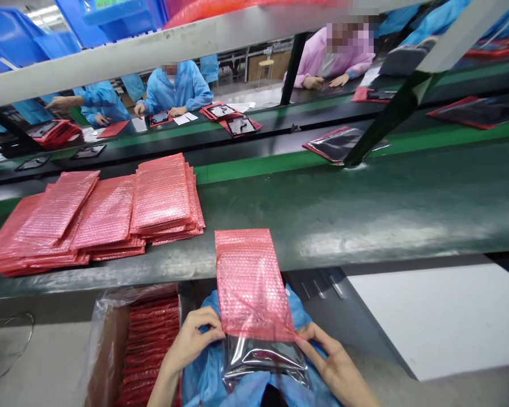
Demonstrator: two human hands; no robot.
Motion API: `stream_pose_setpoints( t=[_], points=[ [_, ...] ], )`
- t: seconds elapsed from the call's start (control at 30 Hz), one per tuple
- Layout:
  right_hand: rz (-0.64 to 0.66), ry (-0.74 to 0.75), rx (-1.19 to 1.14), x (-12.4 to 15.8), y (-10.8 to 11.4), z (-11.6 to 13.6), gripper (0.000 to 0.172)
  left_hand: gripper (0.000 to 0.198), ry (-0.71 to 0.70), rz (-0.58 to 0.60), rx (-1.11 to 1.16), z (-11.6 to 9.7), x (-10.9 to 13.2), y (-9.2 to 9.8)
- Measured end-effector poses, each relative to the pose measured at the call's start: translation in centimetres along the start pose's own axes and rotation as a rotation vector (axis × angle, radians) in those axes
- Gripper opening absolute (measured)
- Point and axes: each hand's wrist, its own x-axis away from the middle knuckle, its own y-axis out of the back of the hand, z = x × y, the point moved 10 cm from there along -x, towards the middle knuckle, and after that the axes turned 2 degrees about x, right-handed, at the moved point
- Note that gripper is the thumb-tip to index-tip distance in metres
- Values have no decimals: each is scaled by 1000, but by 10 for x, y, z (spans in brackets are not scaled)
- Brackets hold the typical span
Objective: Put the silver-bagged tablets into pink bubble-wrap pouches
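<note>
A pink bubble-wrap bag (252,282) lies partly on the green bench edge and slopes down to my lap. From its near end sticks out a dark flat item in a shiny clear sleeve (263,356); the rest of it is hidden. My left hand (201,333) pinches the bag's left corner at the opening between thumb and finger. At the opposite corner, my right hand (324,353) pinches the bag's edge the same way.
Stacked pink bubble bags (161,195) cover the bench's left part. Below stands a plastic-lined carton (104,350) filled with red bags. A slanted post (390,118) rises from the bench. Co-workers (176,90) sit across the conveyor (275,138). A white panel (445,311) is at right.
</note>
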Motion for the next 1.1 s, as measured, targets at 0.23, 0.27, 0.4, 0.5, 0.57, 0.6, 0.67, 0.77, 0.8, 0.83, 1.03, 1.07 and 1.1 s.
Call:
stream_pose_setpoints(
  t=[0.23, 0.27, 0.4, 0.5, 0.57, 0.6, 0.67, 0.77, 0.8, 0.83, 1.03, 1.07, 1.1],
  points=[
    [172, 38, -1, 31, -1, 20, 30, 47, 180, -29, 94, 41, 46, -22],
    [201, 36, 1, 32, -2, 25, 29, 51, 186, -32, 95, 45, 49, -24],
    [295, 29, -6, 18, 4, 62, 25, 50, 148, -85, 75, 23, 43, -15],
    [293, 125, 14, -6, 32, 128, 27, 54, 29, -190, 125, -49, 25, 5],
    [229, 239, 60, -25, 60, 185, 30, 53, -41, -147, 134, -113, 7, 12],
    [169, 296, 84, -36, 76, 213, 31, 53, -79, -122, 120, -145, -3, 16],
    [70, 389, 121, -61, 102, 263, 33, 52, -117, -79, 115, -197, -27, 28],
    [105, 431, 119, -115, 113, 306, 38, 52, -104, 3, 154, -240, -75, 43],
    [158, 412, 98, -138, 110, 311, 41, 53, -96, 25, 164, -247, -94, 49],
    [216, 375, 71, -162, 106, 315, 44, 56, -83, 39, 166, -252, -114, 55],
    [89, 439, -35, -257, 125, 371, 48, 62, -132, -80, 105, -304, -203, 109],
    [34, 496, -45, -260, 130, 382, 46, 61, -173, -110, 77, -314, -206, 117],
    [-12, 538, -55, -261, 134, 388, 42, 59, -226, -153, 31, -322, -206, 124]
  ],
)
